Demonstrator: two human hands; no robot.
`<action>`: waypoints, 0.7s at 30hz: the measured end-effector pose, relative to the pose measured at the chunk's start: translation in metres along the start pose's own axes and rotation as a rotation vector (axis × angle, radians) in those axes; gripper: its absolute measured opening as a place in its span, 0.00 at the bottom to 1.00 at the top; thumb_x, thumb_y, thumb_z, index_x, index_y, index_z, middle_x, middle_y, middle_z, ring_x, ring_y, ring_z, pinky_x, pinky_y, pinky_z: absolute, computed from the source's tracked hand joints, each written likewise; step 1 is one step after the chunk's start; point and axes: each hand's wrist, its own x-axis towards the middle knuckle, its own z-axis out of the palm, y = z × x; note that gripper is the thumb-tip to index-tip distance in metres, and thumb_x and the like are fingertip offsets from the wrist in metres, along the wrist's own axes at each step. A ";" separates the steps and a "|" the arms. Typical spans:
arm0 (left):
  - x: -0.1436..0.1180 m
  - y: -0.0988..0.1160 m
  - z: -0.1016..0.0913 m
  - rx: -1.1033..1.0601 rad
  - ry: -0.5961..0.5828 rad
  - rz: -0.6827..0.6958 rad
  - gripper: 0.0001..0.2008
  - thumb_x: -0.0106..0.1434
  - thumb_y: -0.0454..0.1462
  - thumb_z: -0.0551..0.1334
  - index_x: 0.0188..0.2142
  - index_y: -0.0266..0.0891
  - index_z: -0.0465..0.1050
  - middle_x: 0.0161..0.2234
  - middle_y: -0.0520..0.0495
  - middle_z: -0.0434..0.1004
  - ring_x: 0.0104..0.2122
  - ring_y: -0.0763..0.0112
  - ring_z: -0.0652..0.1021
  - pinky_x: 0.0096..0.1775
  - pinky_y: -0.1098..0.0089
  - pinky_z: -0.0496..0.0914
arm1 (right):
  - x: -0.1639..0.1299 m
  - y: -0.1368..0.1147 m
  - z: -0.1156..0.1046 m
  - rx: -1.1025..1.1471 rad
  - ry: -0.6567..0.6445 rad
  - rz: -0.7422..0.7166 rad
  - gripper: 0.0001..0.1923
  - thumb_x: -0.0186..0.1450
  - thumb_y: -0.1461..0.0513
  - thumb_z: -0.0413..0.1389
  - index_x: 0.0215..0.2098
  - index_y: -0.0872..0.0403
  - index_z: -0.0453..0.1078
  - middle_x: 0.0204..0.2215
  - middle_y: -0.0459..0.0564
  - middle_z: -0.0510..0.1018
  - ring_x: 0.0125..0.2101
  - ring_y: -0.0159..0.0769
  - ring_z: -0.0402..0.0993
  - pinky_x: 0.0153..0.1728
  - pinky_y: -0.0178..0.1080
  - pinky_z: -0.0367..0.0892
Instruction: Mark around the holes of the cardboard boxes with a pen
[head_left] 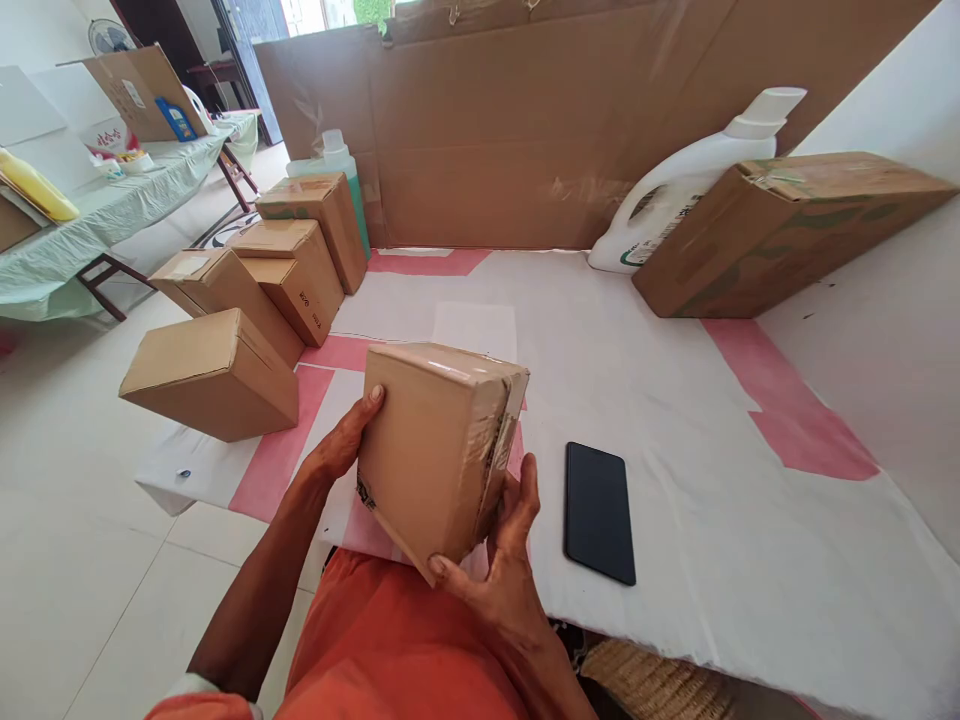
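Between my two hands a taped cardboard box is held tilted above the near edge of the table. My left hand grips its left side, thumb on the near face and the other fingers hidden behind. At the lower right corner my right hand supports it, with the thumb at the bottom edge and fingers along the taped side. Clear tape looks wrinkled on the box's right side. A black smartphone lies flat on the table, just right of my right hand.
Several cardboard boxes line the table's left edge, with a bottle of teal liquid behind. At the back right, a white jug stands beside a larger carton. A tall cardboard panel closes the back. Another table stands far left.
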 end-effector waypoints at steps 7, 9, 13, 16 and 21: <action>-0.010 0.055 -0.015 0.269 -0.289 0.027 0.40 0.49 0.59 0.78 0.58 0.47 0.82 0.53 0.41 0.87 0.55 0.38 0.84 0.49 0.52 0.82 | 0.007 0.011 -0.049 0.162 -0.070 0.186 0.56 0.56 0.22 0.52 0.71 0.43 0.68 0.68 0.61 0.74 0.69 0.68 0.66 0.65 0.65 0.65; -0.012 0.070 -0.002 0.459 -0.376 0.119 0.37 0.51 0.54 0.78 0.61 0.53 0.81 0.58 0.44 0.84 0.58 0.41 0.82 0.54 0.51 0.80 | 0.014 -0.009 -0.077 0.202 -0.030 0.186 0.55 0.60 0.21 0.38 0.72 0.40 0.67 0.70 0.56 0.73 0.71 0.65 0.65 0.66 0.64 0.65; -0.018 0.080 0.047 0.695 -0.557 0.263 0.44 0.51 0.52 0.81 0.67 0.54 0.76 0.60 0.41 0.81 0.60 0.42 0.79 0.62 0.49 0.73 | 0.033 -0.067 -0.117 0.177 -0.125 0.127 0.51 0.59 0.21 0.47 0.68 0.36 0.72 0.72 0.51 0.71 0.72 0.65 0.63 0.66 0.63 0.64; -0.026 0.075 0.085 0.831 -0.640 0.384 0.41 0.51 0.55 0.80 0.63 0.50 0.79 0.54 0.37 0.82 0.55 0.39 0.82 0.59 0.47 0.74 | 0.044 -0.098 -0.125 -0.006 -0.266 0.189 0.55 0.50 0.24 0.62 0.70 0.37 0.71 0.71 0.55 0.71 0.68 0.72 0.67 0.63 0.67 0.66; -0.038 0.069 0.102 0.887 -0.644 0.517 0.33 0.65 0.59 0.70 0.57 0.37 0.81 0.49 0.33 0.85 0.48 0.39 0.84 0.56 0.43 0.74 | 0.033 -0.100 -0.109 -0.390 -0.386 0.343 0.60 0.44 0.47 0.78 0.73 0.42 0.68 0.73 0.57 0.69 0.69 0.74 0.65 0.68 0.71 0.59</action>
